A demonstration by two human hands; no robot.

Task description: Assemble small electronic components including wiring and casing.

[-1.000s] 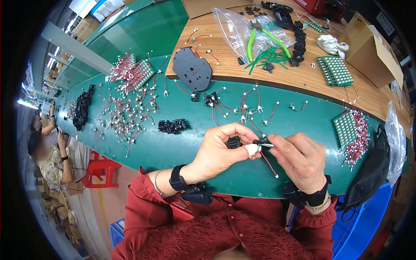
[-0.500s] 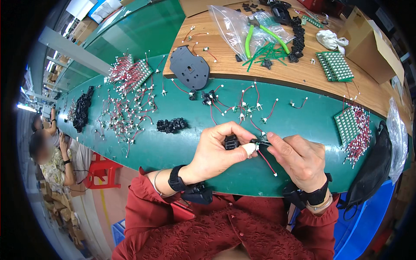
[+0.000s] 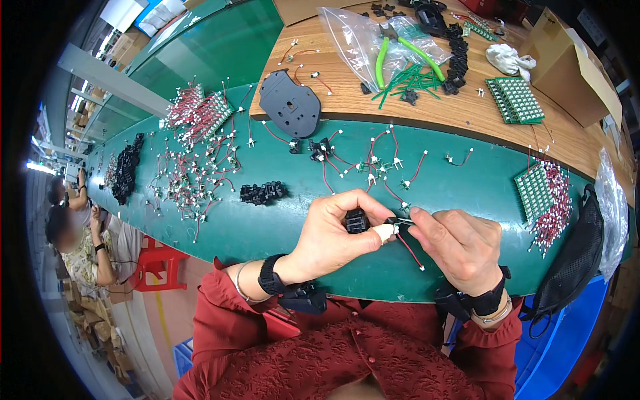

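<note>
My left hand (image 3: 333,230) is closed around a small black plastic part (image 3: 356,221), its thumb tip covered in white. At its fingertips is a little connector board with a red wire (image 3: 411,252) that hangs down toward a white plug. My right hand (image 3: 460,250) pinches a slim dark tool (image 3: 401,220), whose tip meets the work at the left thumb; fingers hide its exact kind. Just beyond both hands, small boards with red leads (image 3: 375,160) lie scattered on the green table (image 3: 320,267).
A cluster of black parts (image 3: 263,193) and a wire pile (image 3: 190,173) lie left. The raised wooden top (image 3: 373,117) bears a grey plate (image 3: 291,103), green-handled cutters (image 3: 381,63) and a carton (image 3: 567,73). Rightward are board panels (image 3: 533,193) and a black mesh bag (image 3: 570,247).
The tool in my right hand has tilted slightly at the work, and the dangling red wire has shifted a little. My left hand keeps its grip nearly in place.
</note>
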